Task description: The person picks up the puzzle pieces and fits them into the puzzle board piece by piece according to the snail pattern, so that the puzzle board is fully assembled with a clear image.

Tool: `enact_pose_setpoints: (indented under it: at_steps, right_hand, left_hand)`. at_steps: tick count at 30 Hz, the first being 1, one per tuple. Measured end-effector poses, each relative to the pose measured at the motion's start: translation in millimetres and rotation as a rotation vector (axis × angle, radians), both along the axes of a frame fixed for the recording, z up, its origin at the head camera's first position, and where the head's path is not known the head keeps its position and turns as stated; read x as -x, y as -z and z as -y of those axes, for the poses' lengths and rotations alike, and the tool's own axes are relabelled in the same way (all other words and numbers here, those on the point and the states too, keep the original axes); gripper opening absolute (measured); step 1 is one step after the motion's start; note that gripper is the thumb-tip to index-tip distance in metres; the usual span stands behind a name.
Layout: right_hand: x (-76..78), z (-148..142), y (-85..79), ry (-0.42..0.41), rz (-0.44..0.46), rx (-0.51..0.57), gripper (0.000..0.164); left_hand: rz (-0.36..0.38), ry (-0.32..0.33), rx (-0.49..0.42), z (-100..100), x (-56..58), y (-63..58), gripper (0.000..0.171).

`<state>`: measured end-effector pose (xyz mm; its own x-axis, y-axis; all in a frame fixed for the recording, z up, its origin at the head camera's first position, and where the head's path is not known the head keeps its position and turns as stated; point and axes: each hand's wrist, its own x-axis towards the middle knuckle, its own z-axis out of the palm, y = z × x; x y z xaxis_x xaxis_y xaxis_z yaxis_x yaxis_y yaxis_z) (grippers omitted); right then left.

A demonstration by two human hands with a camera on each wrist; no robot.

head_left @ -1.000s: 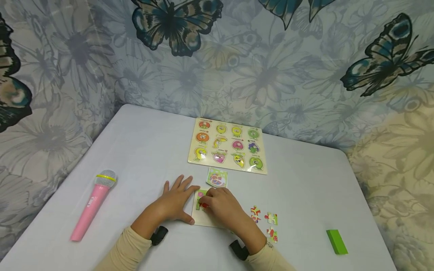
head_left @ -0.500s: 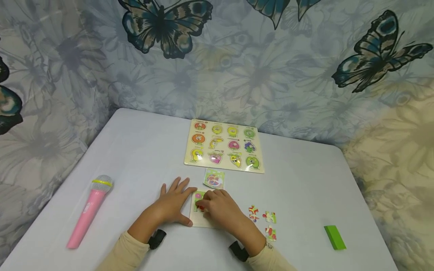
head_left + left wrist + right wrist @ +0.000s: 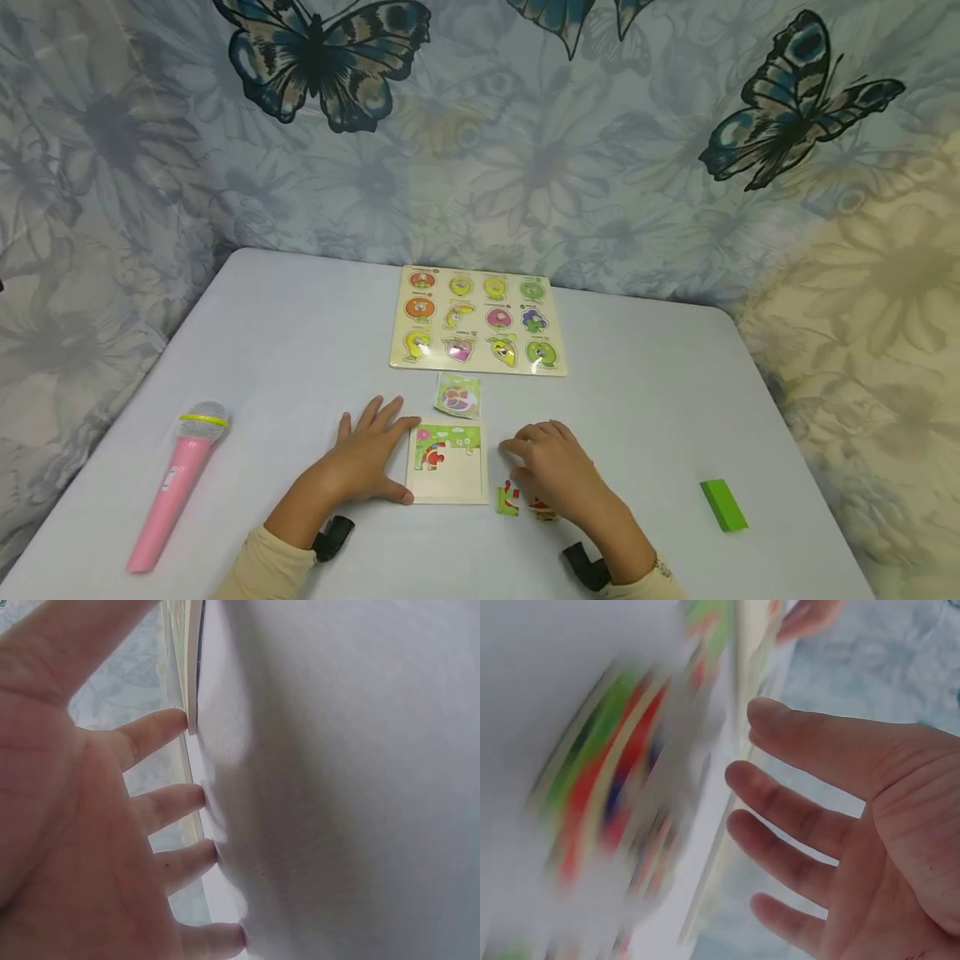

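Observation:
A small square jigsaw tray (image 3: pixel 457 486) lies on the white table, with joined pieces (image 3: pixel 442 436) along its top and upper left and bare wood below. My left hand (image 3: pixel 360 467) is spread at its left side; thumb and forefinger touch its edge, and the left wrist view shows the other fingertips on the table. To the right of the tray, my right hand (image 3: pixel 558 471) hovers over loose puzzle pieces (image 3: pixel 507 500), partly covering them. In the right wrist view its fingers (image 3: pixel 780 787) are loosely bent and hold nothing; the pieces there are blurred.
Behind the tray lies a small picture card (image 3: pixel 459 395), then a larger fruit puzzle board (image 3: pixel 480 321) by the wall. A pink toy microphone (image 3: pixel 180 492) is at the left and a green block (image 3: pixel 723 505) at the right.
My right hand has left the tray and moved right to the loose pieces, uncovering a red piece set in the tray. The left hand stays at the tray's edge; the head view has shifted.

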<state>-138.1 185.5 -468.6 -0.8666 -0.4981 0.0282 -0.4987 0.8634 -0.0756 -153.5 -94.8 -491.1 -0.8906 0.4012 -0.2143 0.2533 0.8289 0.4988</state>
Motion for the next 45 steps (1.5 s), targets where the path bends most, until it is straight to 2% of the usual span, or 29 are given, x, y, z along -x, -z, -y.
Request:
enact_pose_setpoints:
  at_steps: [3,8,22,32,35,45]
  right_hand:
    - [1.4,-17.1,-0.6,0.053,-0.014,0.017,0.031]
    - [3.0,-31.5,2.1,0.082,-0.016,0.012,0.033]
    - [1.2,-39.2,12.3,0.086,-0.014,0.030,0.035]
    - [-1.2,-35.5,8.5,0.079,-0.014,0.056,0.034]
    - [-0.3,-23.6,5.6,0.047,-0.025,0.064,0.034]
    - [8.3,32.5,6.2,-0.147,-0.038,0.058,0.026]
  left_hand:
    - [-0.001,-0.008,0.006,5.9,1.2,-3.3,0.101]
    - [-0.008,-0.020,0.014,13.9,0.3,-5.2,0.102]
    - [0.004,-0.019,-0.007,12.4,-2.6,-3.0,0.102]
    - [0.006,0.004,-0.008,3.6,1.1,0.3,0.101]
    - [0.002,0.012,-0.010,0.5,2.5,2.4,0.101]
    - [0.005,0.008,0.022,-0.9,2.3,3.7,0.101]
